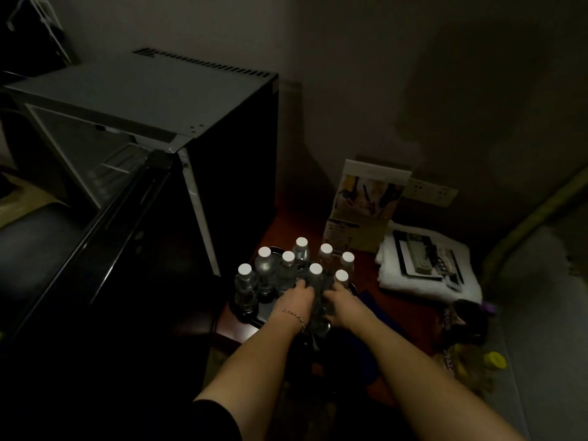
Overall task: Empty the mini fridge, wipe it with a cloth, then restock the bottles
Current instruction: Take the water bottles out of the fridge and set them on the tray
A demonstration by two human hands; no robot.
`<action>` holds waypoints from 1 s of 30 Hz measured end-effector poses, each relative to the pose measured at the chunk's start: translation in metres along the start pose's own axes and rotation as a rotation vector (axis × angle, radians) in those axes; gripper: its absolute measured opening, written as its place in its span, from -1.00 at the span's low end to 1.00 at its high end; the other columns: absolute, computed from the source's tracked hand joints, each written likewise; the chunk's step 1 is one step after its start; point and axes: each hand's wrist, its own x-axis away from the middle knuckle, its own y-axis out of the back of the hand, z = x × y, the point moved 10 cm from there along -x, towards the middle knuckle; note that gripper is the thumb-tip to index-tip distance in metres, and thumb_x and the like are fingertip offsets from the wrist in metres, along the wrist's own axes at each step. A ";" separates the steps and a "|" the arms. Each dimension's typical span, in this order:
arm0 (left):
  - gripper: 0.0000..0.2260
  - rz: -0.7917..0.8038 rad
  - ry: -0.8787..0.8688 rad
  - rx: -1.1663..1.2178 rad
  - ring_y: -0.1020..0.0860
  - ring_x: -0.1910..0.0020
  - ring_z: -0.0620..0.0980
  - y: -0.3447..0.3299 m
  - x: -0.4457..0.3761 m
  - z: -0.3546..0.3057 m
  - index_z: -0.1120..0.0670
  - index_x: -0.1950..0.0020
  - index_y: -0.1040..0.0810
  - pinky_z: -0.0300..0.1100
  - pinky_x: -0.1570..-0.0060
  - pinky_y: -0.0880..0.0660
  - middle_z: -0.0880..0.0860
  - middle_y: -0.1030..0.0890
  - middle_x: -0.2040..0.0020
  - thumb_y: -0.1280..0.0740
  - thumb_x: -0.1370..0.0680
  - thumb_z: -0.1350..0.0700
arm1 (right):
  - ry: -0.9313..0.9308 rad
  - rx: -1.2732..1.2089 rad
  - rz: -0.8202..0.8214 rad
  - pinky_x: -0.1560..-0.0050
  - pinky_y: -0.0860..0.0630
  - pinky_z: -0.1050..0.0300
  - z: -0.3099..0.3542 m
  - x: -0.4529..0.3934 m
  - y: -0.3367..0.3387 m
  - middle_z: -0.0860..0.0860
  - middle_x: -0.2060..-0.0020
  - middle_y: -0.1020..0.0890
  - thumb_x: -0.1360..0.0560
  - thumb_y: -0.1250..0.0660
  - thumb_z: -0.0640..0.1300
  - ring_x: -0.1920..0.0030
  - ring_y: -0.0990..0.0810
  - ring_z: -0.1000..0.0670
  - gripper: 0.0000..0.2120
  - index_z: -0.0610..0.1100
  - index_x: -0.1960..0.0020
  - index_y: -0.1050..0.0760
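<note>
**Surroundings, dim room**

Leaflet stand (pixel 369 198) stood upright against wall, socket plate (pixel 431 192) just beside it. White folded towel (pixel 426 275) lay on red-brown table (pixel 404 300), small tray (pixel 426 254) with remote on top. Yellow lid (pixel 497 360) sat lower right.

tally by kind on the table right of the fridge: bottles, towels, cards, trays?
Bottles with white caps: 8
Dark tray under them: 1
Folded white towel: 1
Upright printed card: 1
Total: 11
Both hands, left hand and right hand, are at the nearest bottle.

Both hands (pixel 296 302) (pixel 342 305) gripping one bottle (pixel 315 281) among bottles beside open mini fridge (pixel 143 100)
</note>
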 end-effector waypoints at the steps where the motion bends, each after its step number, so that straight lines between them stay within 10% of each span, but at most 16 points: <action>1: -0.68 -0.011 -0.010 0.009 -0.49 -0.21 0.28 0.002 0.001 0.000 0.18 -0.34 -0.40 0.15 -0.20 -0.47 0.20 -0.31 -0.36 -0.25 -0.59 0.18 | -0.011 -0.011 -0.005 -0.24 -0.51 -0.04 0.000 0.002 -0.001 -0.03 -0.38 -0.33 -0.51 -0.42 -0.10 -0.24 -0.49 -0.12 -0.61 -0.02 -0.32 -0.48; 30: -0.65 -0.308 0.189 0.154 -0.53 -0.08 0.12 0.009 0.360 0.041 0.07 -0.25 -0.49 -0.04 -0.10 -0.53 0.11 -0.43 -0.22 -0.41 -0.49 0.04 | 0.274 0.202 -0.094 -0.03 -0.62 -0.01 0.223 0.256 -0.056 0.02 -0.03 -0.61 -0.47 -0.43 -0.11 0.05 -0.61 -0.01 -0.80 0.05 -0.05 -0.52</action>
